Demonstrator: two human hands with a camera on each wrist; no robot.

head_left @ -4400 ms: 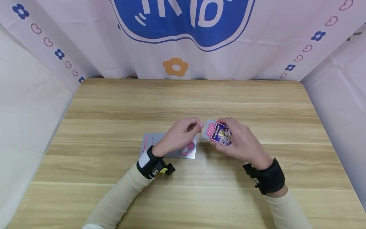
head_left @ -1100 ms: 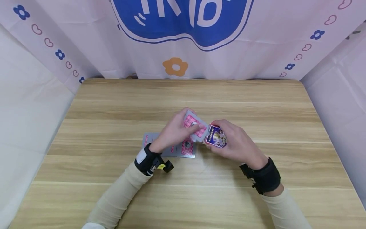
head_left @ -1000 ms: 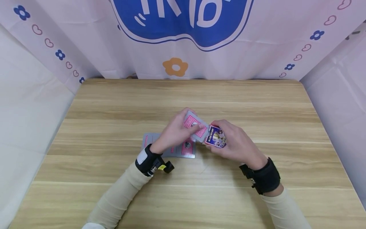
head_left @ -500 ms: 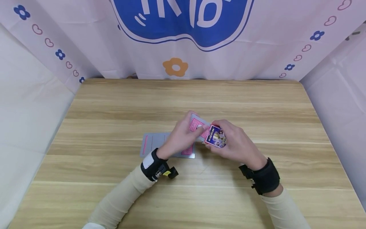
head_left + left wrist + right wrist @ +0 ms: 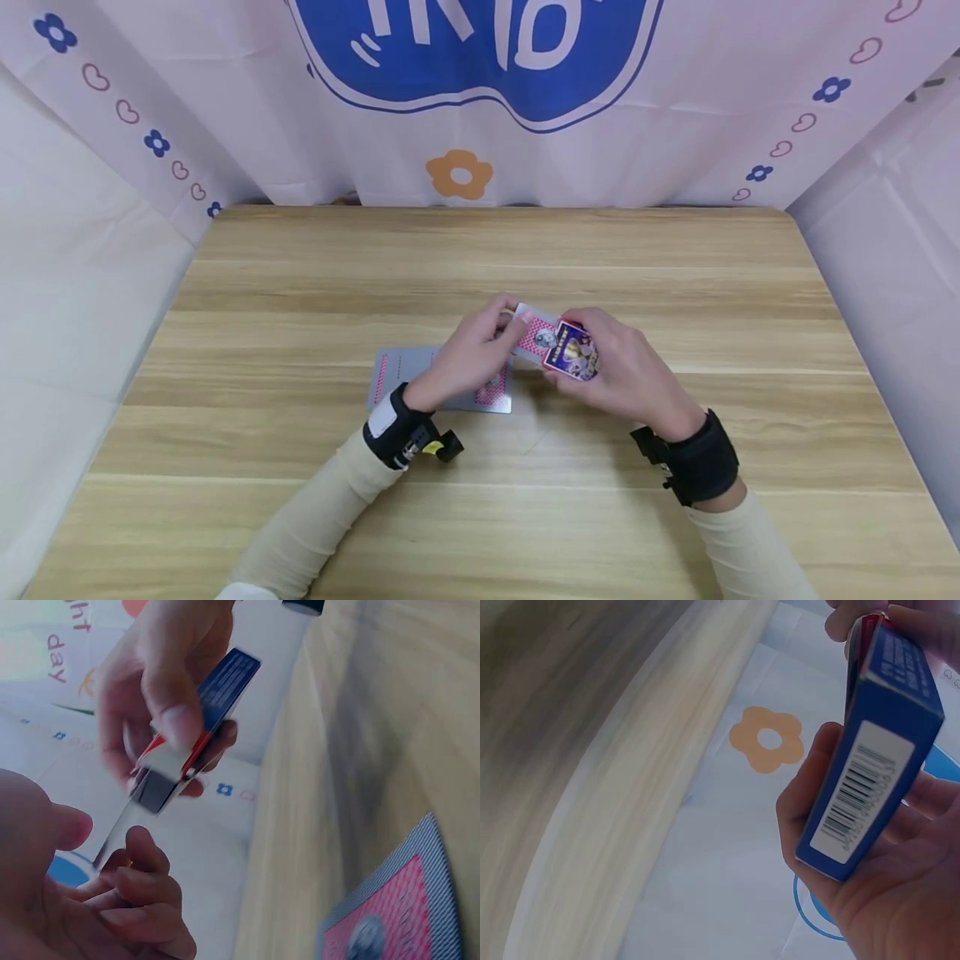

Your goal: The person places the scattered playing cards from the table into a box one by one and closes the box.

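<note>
My right hand [image 5: 637, 375] grips a small blue and red card box [image 5: 573, 352], its trophy picture facing up and its barcode end [image 5: 862, 791] turned to the right wrist camera. From the box's mouth, on the left, sticks out a playing card [image 5: 537, 335] with a pink checked back and grey border. My left hand [image 5: 471, 354] is at the card's outer end, thumb above and fingers below. The left wrist view shows a gap between that thumb [image 5: 71, 827] and the card. Under my left hand, overlapping playing cards [image 5: 408, 364] lie back up on the table.
The wooden table [image 5: 300, 292] reaches back to a white curtain [image 5: 390, 167] printed with a blue emblem and an orange flower. White cloth [image 5: 82, 275] hangs along both sides. Each wrist wears a black strap [image 5: 701, 458] with a small camera.
The protruding card has turned in line with the box, and less of it shows outside. My left hand has shifted slightly right and its thumb has loosened. My right hand still holds the box.
</note>
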